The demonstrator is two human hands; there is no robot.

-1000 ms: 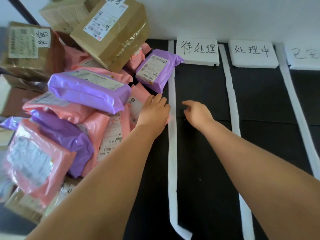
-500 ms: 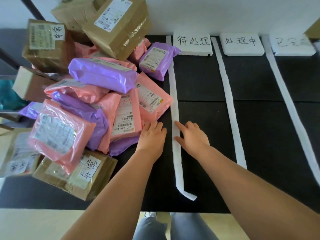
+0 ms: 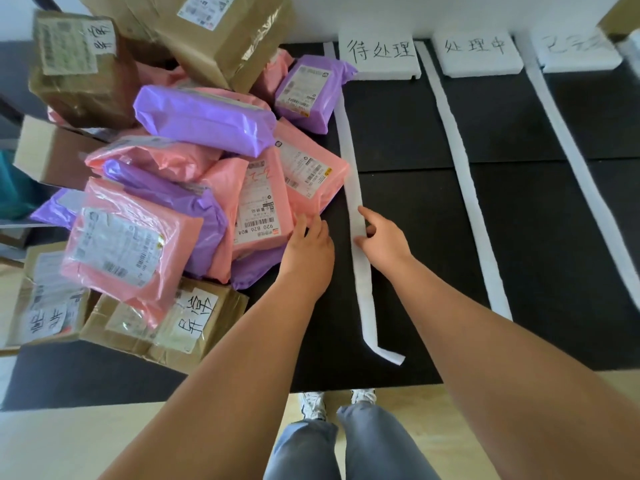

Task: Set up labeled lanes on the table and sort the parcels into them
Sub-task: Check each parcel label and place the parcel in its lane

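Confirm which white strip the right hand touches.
The leftmost strip, bordering the parcel pile, touched by the right hand. Middle strip and rightmost strip lie untouched.

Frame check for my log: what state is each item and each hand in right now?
Left hand: open, fingertips at the pink parcel edge.
Right hand: open, finger and thumb touching the leftmost strip.
Leftmost strip: laid flat, near end kinked.
Label blocks: flat at lanes' far end.
Parcels: piled left, unsorted.

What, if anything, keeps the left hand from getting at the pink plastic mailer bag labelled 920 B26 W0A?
Likely nothing, so yes: the left hand lies with straight fingers at the near corner of the pink plastic mailer bag, and nothing covers that side.
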